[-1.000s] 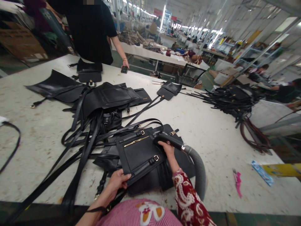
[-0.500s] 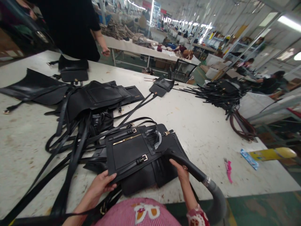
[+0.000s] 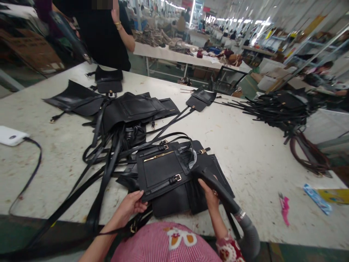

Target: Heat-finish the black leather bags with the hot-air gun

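Pinching lower-left corner of black bag (image 3: 162,170), lower centre of frame: left hand (image 3: 133,204), thumb and fingers together on edge. Right hand (image 3: 210,193), right of bag, wrapped around black nozzle (image 3: 222,191); nozzle tip at bag's right edge, contact unclear. Bag probably light, smooth, slightly slippery; body likely floppy, stitched rim stiffer. Best hold likely corner or rim, clear of gold zip (image 3: 159,156) and buckle (image 3: 178,177).

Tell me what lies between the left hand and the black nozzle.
In the head view, a black bag with a buckled strap lies there: the left hand holds its near corner, the right hand holds the black nozzle.
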Motion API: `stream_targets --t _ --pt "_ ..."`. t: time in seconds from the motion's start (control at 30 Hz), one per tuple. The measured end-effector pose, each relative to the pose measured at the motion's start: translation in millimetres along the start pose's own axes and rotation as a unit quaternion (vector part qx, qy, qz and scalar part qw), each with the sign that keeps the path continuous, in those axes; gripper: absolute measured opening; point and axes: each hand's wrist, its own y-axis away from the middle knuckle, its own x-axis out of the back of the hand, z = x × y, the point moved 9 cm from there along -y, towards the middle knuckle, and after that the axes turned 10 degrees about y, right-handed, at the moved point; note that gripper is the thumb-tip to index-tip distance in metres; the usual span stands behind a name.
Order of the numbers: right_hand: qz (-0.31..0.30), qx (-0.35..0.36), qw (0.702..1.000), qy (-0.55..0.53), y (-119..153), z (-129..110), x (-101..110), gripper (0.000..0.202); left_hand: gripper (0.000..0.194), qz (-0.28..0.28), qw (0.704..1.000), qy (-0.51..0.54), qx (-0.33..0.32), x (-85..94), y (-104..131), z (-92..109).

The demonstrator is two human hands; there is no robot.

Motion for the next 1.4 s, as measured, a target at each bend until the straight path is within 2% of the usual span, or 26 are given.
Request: stream_targets --t 0.1,0.27,0.4,0.53,0.67,0.77,0.9,1.13,1.23,1.33,1.37,1.4 --pt "-0.131 0.011 0.99 -0.049 24.1 -22.6 -27.1 0.042 0.037 -0.006 1.0 0.002 -0.002 -0.2 4.7 2.7" --pt "-0.311 0.073 0.942 -0.105 74.6 -71.4 -85.8 0.039 0.037 -0.014 1.0 -0.01 -0.015 0.0 8.3 9.0" --pt "-0.357 0.099 0.923 -0.102 94.6 -98.3 -116.3 0.037 0.035 -0.042 0.998 -0.009 -0.039 -8.3 12.4 13.4" --pt "-0.369 0.137 0.915 -0.092 103.2 -109.4 -130.7 0.038 0.033 -0.048 0.998 -0.01 -0.036 -9.8 7.8 2.7" --pt "-0.365 0.164 0.913 -0.082 105.4 -108.9 -124.6 0.042 0.032 -0.007 0.999 -0.001 -0.048 -0.1 4.4 -3.6" --pt "-0.348 0.124 0.926 -0.079 96.7 -101.7 -110.3 0.041 0.032 0.008 0.998 0.036 -0.056 -1.0 9.2 2.5" --pt "-0.335 0.054 0.938 -0.07 84.1 -87.7 -98.3 0.037 0.031 -0.015 0.996 0.071 -0.045 -12.9 10.8 12.3" --pt "-0.305 0.037 0.951 -0.044 81.6 -82.7 -84.2 0.029 0.03 -0.084 0.995 0.054 -0.022 -30.6 0.0 8.8" --pt "-0.299 0.028 0.953 -0.044 80.1 -90.4 -76.2 0.029 0.023 -0.104 0.992 0.043 -0.056 -41.7 5.1 17.9" --pt "-0.274 0.041 0.959 -0.059 80.0 -100.4 -70.7 0.036 0.025 -0.101 0.99 0.024 -0.099 -56.7 21.5 27.0" --pt "-0.221 0.039 0.973 -0.054 77.2 -99.8 -65.0 0.034 0.027 -0.102 0.989 0.016 -0.109 -63.2 26.3 27.2" --pt "-0.23 0.046 0.97 -0.059 80.4 -100.7 -70.9 0.037 0.03 -0.099 0.988 0.007 -0.117 -69.0 28.9 25.9"
